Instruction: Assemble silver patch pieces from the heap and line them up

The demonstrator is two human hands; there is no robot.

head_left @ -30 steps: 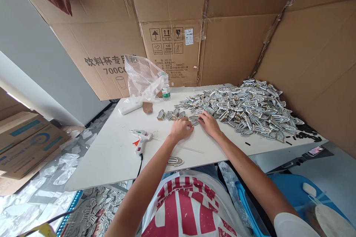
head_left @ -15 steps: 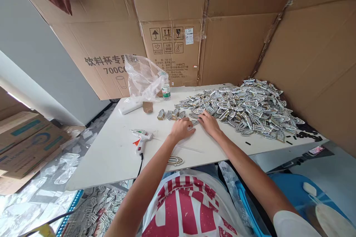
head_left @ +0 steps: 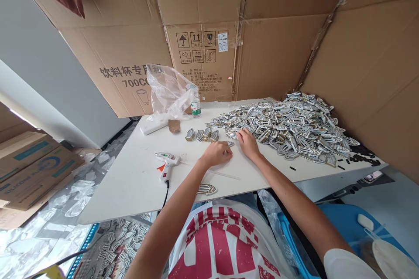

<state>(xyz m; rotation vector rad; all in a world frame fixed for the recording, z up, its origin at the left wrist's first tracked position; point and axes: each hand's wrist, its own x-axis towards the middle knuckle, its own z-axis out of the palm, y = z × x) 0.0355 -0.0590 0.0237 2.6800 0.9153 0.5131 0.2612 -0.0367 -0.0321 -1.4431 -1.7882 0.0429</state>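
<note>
Landmark: the white glue gun (head_left: 168, 166), lying on its side on the white table (head_left: 124, 183). Our left hand (head_left: 216, 153) is to the right of the gun and slightly beyond it, fingers curled narrow. A grey piece (head_left: 230, 144) shows just past its fingertips; we cannot tell whether it is gripped. Our right hand (head_left: 248, 143), farther right of the gun, has bent fingers at the near edge of the heap of metal pieces (head_left: 288, 122); its fingertips are hidden, so we cannot tell what it holds. The heap spreads right of and beyond the gun. A short row of pieces (head_left: 207, 134) stands beyond the gun, to its right. Nearer us than the gun, on its right, we note a single ornate piece (head_left: 207, 189). Bottle (head_left: 195, 107): well beyond the gun.
</note>
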